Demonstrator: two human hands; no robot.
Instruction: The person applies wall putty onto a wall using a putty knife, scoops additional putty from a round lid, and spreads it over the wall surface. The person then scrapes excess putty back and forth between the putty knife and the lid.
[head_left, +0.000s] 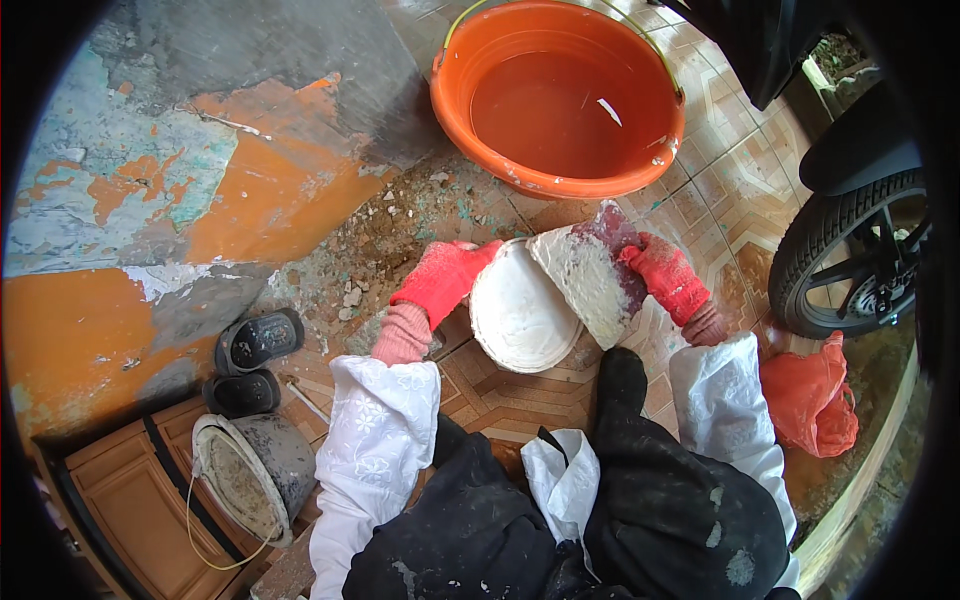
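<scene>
over the tiled floor [735, 225], left hand [447, 280] is gripping a white tub [476, 325]; right hand [670, 275] is clamping a plaster-smeared sheet [590, 275].

Tiled floor beside a peeling, part-orange wall.
Wall [290, 215]: upper left; orange paint, flaking pale blue-green patch [85, 165], smooth grey area [350, 75] above. Floor [735, 235]: brown and beige tiles, geometric pattern, dark joints; crumbled debris [405, 215] and loose chips along the wall's foot. Woodwork [115, 485]: brown, panelled, dark strips, lower left; door or cabinet, cannot tell. Footwear: two black sandals [262, 342], near the wall. Vehicle: motorbike wheel [803, 235], black tyre, dark spokes, far right. Light: bright, palest on the upper-right tiles.
</scene>
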